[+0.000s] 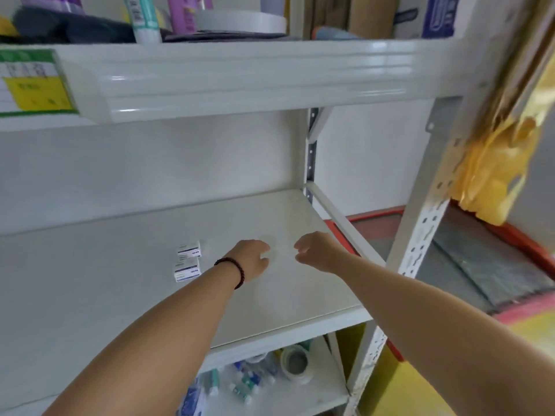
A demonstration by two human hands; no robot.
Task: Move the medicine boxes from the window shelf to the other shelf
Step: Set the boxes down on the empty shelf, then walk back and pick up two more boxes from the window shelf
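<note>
Two small white medicine boxes with blue print lie on the middle white shelf, one behind the other, touching. My left hand, with a dark bead bracelet on the wrist, hovers just right of them, fingers loosely curled, holding nothing. My right hand is a little further right over the bare shelf, fingers apart and curled, also holding nothing. No window shelf is in view.
The upper shelf overhangs close above, carrying bottles, a tube and a grey round lid. A perforated metal upright with a yellow bag stands right. The lower shelf holds a tape roll and small bottles.
</note>
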